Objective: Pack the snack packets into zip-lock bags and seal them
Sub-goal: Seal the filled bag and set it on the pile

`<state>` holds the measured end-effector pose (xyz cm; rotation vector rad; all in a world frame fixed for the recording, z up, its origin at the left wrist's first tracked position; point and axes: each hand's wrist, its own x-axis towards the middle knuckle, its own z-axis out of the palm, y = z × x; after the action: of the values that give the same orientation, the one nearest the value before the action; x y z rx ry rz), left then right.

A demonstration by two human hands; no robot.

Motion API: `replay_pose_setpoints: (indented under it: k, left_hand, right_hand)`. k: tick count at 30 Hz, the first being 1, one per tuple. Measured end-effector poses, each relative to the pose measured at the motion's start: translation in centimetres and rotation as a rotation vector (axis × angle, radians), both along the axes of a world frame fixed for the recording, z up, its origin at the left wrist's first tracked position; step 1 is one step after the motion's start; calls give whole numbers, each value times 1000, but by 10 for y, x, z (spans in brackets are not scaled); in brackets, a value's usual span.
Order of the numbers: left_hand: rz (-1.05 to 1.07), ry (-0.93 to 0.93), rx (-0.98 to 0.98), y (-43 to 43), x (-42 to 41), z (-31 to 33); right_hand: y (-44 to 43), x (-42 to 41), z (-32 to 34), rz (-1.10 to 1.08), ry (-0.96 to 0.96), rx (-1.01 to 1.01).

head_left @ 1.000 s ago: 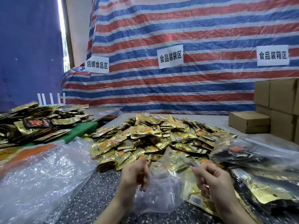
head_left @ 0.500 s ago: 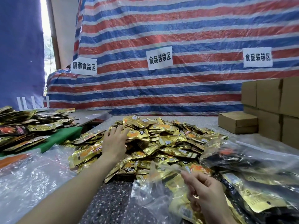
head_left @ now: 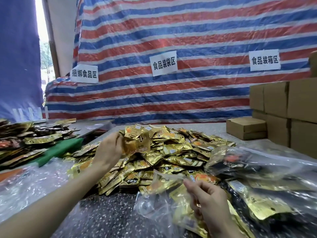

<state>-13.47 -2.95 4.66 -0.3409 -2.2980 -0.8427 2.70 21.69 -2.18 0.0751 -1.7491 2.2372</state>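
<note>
The left hand (head_left: pixel 108 150) grips a few gold snack packets (head_left: pixel 137 143) lifted just above the heap of packets (head_left: pixel 171 152). The right hand (head_left: pixel 209 200), nearer the body, pinches the rim of a clear zip-lock bag (head_left: pixel 154 203) lying on the table (head_left: pixel 106 212).

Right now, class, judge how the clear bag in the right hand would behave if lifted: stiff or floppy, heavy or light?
Probably floppy: the bag sags crumpled from the right hand. Likely light: a pinch holds it up. Its glossy film may slip.
</note>
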Motion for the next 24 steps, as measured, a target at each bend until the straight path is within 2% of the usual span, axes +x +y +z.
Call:
replay_pose_setpoints:
  k: [4,8,13,16,20,24]
  left_hand:
    - [-222,-164,270,-4,57,29]
    - [-391,-243,377,-13,109,59]
    - [-463,-329,109,0,147,71]
    - [-324,-136,-103,15,152,64]
    - [-271,4,-63,33,150,58]
    - [-237,-15,-58,50,146,49]
  right_hand:
    - [-3,3,1,-12,-9,-2]
    - [-6,6,3,-34,-8,15]
    - [-11,11,5,-17,31,41]
    - [-14,14,8,24,56,60]
    - [-19,20,11,132,106,114]
    - [-23,25,13,193,172,156]
